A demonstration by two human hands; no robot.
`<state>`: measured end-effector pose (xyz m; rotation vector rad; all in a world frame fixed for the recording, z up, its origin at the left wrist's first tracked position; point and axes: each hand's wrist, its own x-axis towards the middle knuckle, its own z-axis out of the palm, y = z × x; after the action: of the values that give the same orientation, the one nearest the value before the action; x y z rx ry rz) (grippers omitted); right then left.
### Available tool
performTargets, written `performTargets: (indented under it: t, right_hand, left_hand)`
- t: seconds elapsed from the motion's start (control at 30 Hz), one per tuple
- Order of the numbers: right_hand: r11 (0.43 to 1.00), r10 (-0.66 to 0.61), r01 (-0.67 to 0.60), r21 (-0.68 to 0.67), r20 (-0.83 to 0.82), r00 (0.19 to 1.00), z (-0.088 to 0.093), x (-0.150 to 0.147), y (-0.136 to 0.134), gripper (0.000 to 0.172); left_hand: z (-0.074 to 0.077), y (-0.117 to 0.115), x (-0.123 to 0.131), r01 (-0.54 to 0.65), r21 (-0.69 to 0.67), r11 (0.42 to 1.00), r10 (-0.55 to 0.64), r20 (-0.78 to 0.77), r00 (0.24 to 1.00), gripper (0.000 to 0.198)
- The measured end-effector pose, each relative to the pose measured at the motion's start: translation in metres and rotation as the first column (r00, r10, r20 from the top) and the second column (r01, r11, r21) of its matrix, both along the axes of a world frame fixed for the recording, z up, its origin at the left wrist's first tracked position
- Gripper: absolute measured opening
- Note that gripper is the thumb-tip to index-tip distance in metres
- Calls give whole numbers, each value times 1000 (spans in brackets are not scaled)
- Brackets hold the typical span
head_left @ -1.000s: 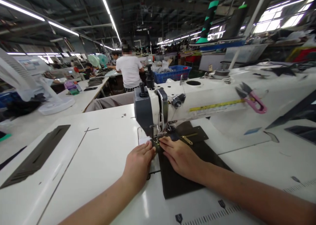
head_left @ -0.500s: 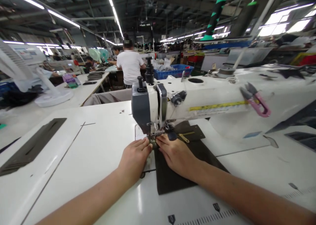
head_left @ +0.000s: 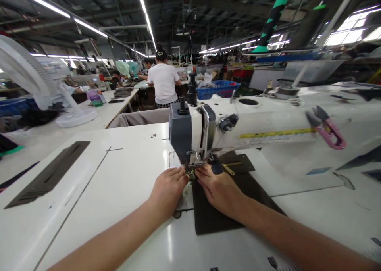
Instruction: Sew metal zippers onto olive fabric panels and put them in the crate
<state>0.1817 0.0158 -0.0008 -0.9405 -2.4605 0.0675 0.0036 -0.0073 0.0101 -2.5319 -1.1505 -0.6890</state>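
Observation:
A white industrial sewing machine (head_left: 256, 124) with a grey head stands on the white table (head_left: 125, 183). A dark fabric piece (head_left: 214, 217) lies under its presser foot (head_left: 192, 167). My left hand (head_left: 168, 189) rests flat just left of the foot, fingers stretched toward it. My right hand (head_left: 218, 189) lies flat on the dark fabric, fingertips touching the seam area at the foot. A small brass-coloured part (head_left: 228, 169) sits on the fabric behind my right hand.
Pink thread snips (head_left: 329, 128) hang on the machine arm at right. A stack of dark fabric strips (head_left: 50, 173) lies at the table's left. A white fan (head_left: 44, 88) stands at left. A person in a white shirt (head_left: 163, 84) works farther back near a blue basket (head_left: 218, 89).
The dark fabric has fed a little further under the presser foot, with both hands following it. My head view has drifted left, so the whole scene sits further right.

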Motion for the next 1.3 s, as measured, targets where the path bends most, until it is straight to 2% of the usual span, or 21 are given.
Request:
performTargets:
  t: [0.13, 0.4, 0.67, 0.8, 0.9, 1.0, 1.07, 1.13, 1.2, 1.3]
  right_hand:
    - [1000, 3, -2, 30, -45, 999, -2, 0, 3, 25]
    - [998, 51, -49, 29, -111, 992, -2, 2, -2, 28]
    - [1000, 22, -20, 10, -150, 988, 1, 1, -2, 23]
    - [997, -70, 73, 25, -91, 993, -3, 2, 1, 24]
    - [978, -205, 204, 34, 26, 978, -8, 12, 1, 42]
    - [965, -262, 255, 63, 142, 955, -15, 30, -9, 58]
    - [956, -288, 272, 109, 169, 943, -20, 42, -25, 63]
    - [946, -310, 287, 150, 164, 936, -24, 51, -46, 66]
    - [940, -317, 289, 182, 152, 936, -25, 56, -69, 66]
    - [935, -304, 269, 232, 134, 943, -24, 57, -98, 66]
  left_hand:
    - [0, 3, 0, 0, 32, 999, -1, 21, 1000, 23]
    - [-2, 0, -10, 65, -27, 997, -66, -30, 997, 22]
    - [-3, 2, -10, 73, -7, 997, -73, 15, 997, 23]
    - [-2, 3, -12, 36, -21, 999, -32, 149, 988, 22]
    - [1, 0, -13, -63, -74, 995, 73, 151, 986, 25]
    - [3, -14, -10, -240, -156, 958, 246, 19, 969, 32]
    - [3, -30, -3, -305, -225, 925, 293, -85, 952, 42]
    - [2, -50, 7, -292, -306, 906, 260, -141, 955, 50]
    - [3, -68, 17, -236, -393, 889, 203, -124, 971, 46]
    - [7, -89, 33, -84, -521, 849, 146, 79, 986, 32]
